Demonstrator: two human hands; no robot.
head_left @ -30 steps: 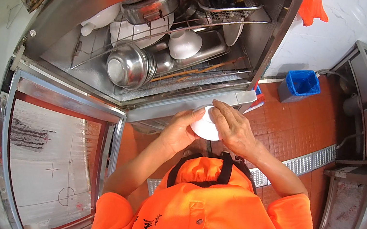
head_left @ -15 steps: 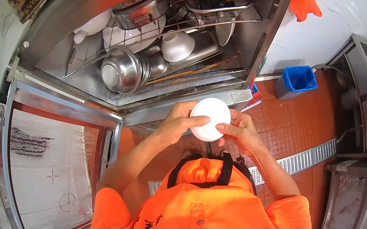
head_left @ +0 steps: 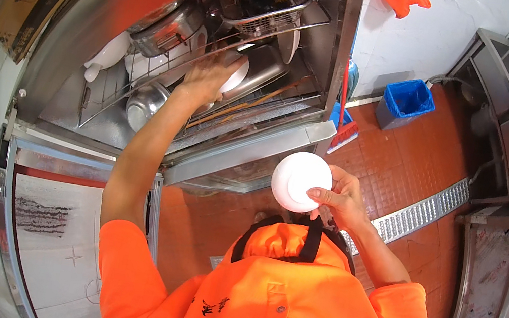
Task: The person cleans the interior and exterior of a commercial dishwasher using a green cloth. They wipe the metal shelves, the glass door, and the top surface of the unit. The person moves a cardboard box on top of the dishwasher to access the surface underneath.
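My right hand [head_left: 344, 199] grips a round white dish [head_left: 302, 180] by its right side, with the thumb on its face and the foot ring showing. My left hand [head_left: 206, 79] reaches into the metal cabinet and closes around a white bowl [head_left: 237, 74] on the rack; part of its fingers and much of the bowl are hidden. Beside my left forearm lies a stack of steel bowls [head_left: 145, 105], partly covered by the arm. Behind the white bowl sits a long steel tray [head_left: 263, 73].
Left of the steel pot [head_left: 175, 29] is a white ladle-like piece [head_left: 108, 56]. A wire basket [head_left: 272, 22] hangs at the back. The cabinet door [head_left: 47, 252] stands open at lower left. On the floor are a blue-lined bin [head_left: 407, 104] and a red broom [head_left: 344, 134].
My left hand has let go of the dish and moved up and left into the cabinet, onto the white bowl. The dish, now in my right hand alone, has shifted slightly right and down.
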